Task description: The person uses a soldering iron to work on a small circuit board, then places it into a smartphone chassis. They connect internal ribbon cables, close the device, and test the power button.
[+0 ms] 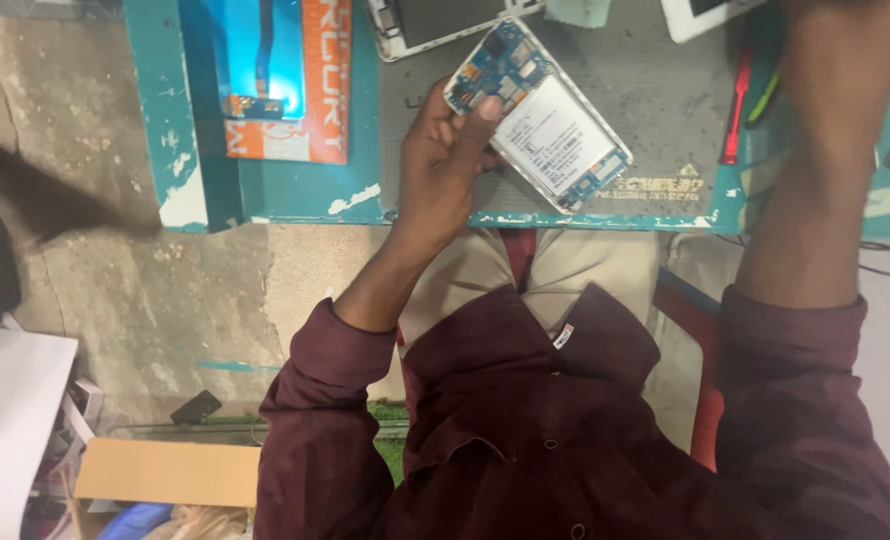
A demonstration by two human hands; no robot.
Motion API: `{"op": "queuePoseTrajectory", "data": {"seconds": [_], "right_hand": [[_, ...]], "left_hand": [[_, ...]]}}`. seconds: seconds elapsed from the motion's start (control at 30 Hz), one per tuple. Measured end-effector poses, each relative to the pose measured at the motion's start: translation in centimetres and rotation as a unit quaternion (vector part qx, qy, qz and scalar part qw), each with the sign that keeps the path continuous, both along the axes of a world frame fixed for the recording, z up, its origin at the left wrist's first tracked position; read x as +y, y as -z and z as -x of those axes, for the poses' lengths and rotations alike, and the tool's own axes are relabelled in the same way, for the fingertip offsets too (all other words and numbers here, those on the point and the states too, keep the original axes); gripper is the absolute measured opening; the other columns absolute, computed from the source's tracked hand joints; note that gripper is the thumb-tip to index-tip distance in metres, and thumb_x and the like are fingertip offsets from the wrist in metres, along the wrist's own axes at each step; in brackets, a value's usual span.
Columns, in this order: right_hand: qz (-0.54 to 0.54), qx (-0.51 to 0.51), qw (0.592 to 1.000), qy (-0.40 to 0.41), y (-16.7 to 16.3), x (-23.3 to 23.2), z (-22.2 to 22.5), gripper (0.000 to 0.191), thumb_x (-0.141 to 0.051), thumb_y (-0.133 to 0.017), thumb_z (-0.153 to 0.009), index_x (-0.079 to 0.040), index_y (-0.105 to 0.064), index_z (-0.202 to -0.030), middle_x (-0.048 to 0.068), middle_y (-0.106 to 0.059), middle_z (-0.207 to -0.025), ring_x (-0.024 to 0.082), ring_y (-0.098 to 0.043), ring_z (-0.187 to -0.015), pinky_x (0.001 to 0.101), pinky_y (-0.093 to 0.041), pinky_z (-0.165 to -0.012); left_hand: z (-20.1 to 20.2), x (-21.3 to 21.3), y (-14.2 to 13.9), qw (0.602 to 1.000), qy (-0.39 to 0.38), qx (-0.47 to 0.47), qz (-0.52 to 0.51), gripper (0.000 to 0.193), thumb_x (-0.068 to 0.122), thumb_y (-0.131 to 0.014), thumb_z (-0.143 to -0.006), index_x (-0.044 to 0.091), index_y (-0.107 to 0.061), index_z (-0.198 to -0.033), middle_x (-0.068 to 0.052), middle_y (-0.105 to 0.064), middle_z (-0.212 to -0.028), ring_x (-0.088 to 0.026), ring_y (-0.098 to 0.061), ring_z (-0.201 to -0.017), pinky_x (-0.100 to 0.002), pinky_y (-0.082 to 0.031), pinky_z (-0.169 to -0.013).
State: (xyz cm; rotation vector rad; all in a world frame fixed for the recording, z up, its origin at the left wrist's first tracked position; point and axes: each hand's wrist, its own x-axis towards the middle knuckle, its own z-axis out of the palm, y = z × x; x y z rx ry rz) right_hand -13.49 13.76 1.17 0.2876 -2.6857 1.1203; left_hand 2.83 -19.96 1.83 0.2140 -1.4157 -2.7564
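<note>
My left hand [445,150] grips an opened white phone [550,125] by its upper end, thumb pressed on the blue circuit board. The phone's back is off, showing a white battery and boards, and its lower end rests near the front edge of the grey work mat [665,90]. My right arm reaches up over the right side of the table. My right hand [850,45] is blurred at the top edge, and what it holds is not visible. I wear a dark red shirt.
An orange and blue flat package [290,85] lies on the teal table [295,200] at left. Another white phone frame [430,25] and a white device [700,15] lie at the back. Red [735,105] and green [765,100] tools lie right of the mat. A cardboard box [165,470] is on the floor.
</note>
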Motion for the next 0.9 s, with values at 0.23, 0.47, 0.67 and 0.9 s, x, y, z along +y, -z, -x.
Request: {"op": "queuePoseTrajectory", "data": {"seconds": [0.23, 0.47, 0.67, 0.9], "right_hand": [[0.264, -0.066, 0.947, -0.172, -1.2, -0.8, -3.9, 0.022, -0.001, -0.068, -0.113, -0.005, -0.052, -0.128, 0.012, -0.066, -0.119, 0.026, -0.069, -0.108, 0.0405, -0.062, -0.089], [0.394, -0.157, 0.879, -0.217, -5.5, -7.9, -8.0, 0.038, -0.007, -0.074, -0.113, -0.001, -0.048, -0.14, 0.017, -0.068, -0.113, 0.028, -0.076, -0.097, 0.0414, -0.064, -0.075], [0.155, 0.087, 0.948, -0.266, -6.6, -9.5, -8.7, 0.032, 0.0, -0.074, -0.11, -0.002, -0.048, -0.127, 0.025, -0.069, -0.11, 0.036, -0.075, -0.098, 0.039, -0.06, -0.08], [0.093, 0.153, 0.939, -0.294, -8.1, -11.8, -10.6, 0.04, 0.018, -0.07, -0.101, -0.001, -0.041, -0.119, 0.027, -0.068, -0.103, 0.038, -0.078, -0.1, 0.0368, -0.067, -0.077]], "left_hand": [[0.4, -0.4, 0.4, 1.0, 0.016, 0.004, -0.004, 0.044, 0.028, -0.06, -0.11, 0.002, -0.048, -0.143, -0.007, -0.071, -0.118, -0.012, -0.072, -0.105, -0.03, -0.065, -0.088], [0.3, -0.8, 0.6, 0.999, 0.043, 0.009, -0.024, 0.045, 0.03, -0.058, -0.113, 0.003, -0.049, -0.147, -0.007, -0.073, -0.113, -0.01, -0.071, -0.101, -0.027, -0.062, -0.085], [0.5, -0.6, 0.5, 0.998, 0.046, 0.013, -0.031, 0.046, 0.03, -0.057, -0.112, 0.003, -0.046, -0.148, -0.008, -0.073, -0.115, -0.011, -0.073, -0.102, -0.028, -0.065, -0.085], [0.2, -0.6, 0.6, 0.999, 0.043, 0.016, -0.013, 0.045, 0.029, -0.056, -0.115, 0.002, -0.046, -0.15, -0.01, -0.074, -0.115, -0.012, -0.073, -0.104, -0.029, -0.064, -0.087]]}}
